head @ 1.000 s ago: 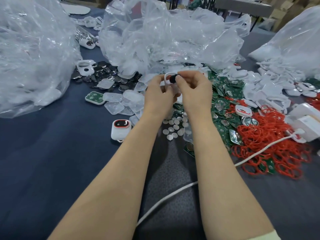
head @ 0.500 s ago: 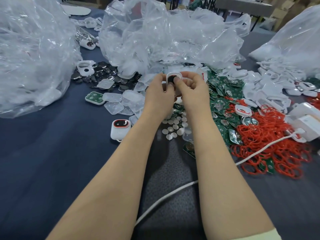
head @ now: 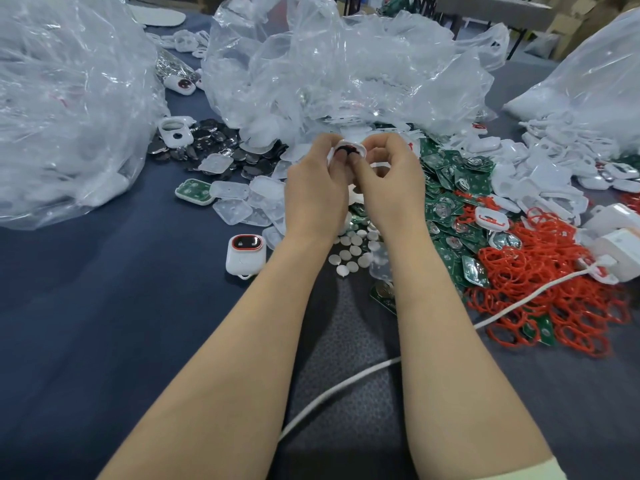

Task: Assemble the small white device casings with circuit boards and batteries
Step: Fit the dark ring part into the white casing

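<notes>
Working across from the counter's left edge, a finished device lies face up near the left forearm, unmoved over the last second. Next comes the left hand, its grip clamped on the white casing, fingers curled behind it and thumb on its front. The casing is held in the air between both hands, above the middle of the counter and clear of the parts heaps.

That is where the change lies. A second ago a small dark piece was pinched at the casing's opening; now it sits within the red-edged window and both thumbs bear on it. The right hand is likewise clamped on the casing, thumb pressing. The thumbs hide most of the window, so the piece is probably seated, but I cannot be sure.

Further right, the green circuit boards and red rings lie untouched. This suggests the casing's front is nearly done and a board comes next.
</notes>
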`<state>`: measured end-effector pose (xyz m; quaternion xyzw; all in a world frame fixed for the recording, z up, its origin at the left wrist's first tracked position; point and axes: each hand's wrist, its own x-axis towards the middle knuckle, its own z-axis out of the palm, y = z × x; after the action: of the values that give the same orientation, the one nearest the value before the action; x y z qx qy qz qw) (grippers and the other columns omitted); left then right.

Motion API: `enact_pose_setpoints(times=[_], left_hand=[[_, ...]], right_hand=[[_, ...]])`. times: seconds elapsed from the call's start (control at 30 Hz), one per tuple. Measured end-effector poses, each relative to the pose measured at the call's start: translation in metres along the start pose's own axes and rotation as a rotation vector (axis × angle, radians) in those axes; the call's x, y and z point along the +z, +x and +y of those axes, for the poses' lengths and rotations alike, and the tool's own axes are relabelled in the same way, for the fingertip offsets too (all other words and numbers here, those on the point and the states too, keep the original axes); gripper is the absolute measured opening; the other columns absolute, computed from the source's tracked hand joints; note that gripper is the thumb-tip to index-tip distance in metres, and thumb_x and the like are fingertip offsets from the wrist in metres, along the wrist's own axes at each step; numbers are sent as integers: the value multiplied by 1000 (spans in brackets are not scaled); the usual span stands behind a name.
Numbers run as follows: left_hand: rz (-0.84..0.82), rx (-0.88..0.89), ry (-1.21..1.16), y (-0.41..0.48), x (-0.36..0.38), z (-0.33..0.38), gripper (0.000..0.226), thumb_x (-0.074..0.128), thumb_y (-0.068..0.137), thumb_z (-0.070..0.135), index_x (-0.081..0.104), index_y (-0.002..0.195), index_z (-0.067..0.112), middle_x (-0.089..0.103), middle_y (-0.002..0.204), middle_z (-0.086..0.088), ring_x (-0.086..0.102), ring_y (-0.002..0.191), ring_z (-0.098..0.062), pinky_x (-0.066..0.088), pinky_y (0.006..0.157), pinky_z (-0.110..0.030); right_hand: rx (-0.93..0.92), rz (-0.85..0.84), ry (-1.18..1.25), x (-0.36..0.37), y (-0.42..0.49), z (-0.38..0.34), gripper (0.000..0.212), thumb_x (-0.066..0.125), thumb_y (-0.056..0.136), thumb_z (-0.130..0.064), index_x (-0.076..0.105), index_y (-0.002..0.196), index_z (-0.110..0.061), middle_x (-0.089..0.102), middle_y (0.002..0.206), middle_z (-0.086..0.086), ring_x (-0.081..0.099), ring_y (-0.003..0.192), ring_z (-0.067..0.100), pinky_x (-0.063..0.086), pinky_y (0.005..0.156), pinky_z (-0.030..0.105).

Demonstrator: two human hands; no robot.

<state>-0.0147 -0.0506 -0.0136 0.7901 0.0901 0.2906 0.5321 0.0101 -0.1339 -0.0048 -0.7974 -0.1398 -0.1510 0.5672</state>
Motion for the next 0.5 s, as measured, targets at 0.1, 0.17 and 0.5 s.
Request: enact_pose_setpoints(times=[0.1, 0.17, 0.5], left_hand=[[-3, 34, -10, -1, -1, 5, 26, 47, 100, 21, 63, 121, 16, 67, 105, 1, 62, 98, -13, 45, 84, -20], [0, 7, -30, -1, -2, 8, 29, 45, 101, 32, 64, 117, 18, 62, 115, 1, 59, 105, -11, 45, 88, -22], [-5, -602, -912, 11, -19, 9, 13, 59, 93, 3, 57, 106, 6, 65, 78, -2, 62, 63, -5, 54, 63, -15]], right_hand=[[-64, 78, -48, 0, -1, 0, 7, 61, 90, -14, 55, 87, -15, 57, 76, -2, 62, 69, 23, 52, 69, 37], [-111, 122, -98, 1, 0, 3, 4, 58, 90, -10, 57, 93, -9, 60, 88, 8, 61, 79, 28, 51, 74, 44], [-178, -23, -101, 4, -2, 3, 18, 53, 88, 1, 61, 96, -13, 54, 104, -2, 62, 95, 15, 52, 78, 23]])
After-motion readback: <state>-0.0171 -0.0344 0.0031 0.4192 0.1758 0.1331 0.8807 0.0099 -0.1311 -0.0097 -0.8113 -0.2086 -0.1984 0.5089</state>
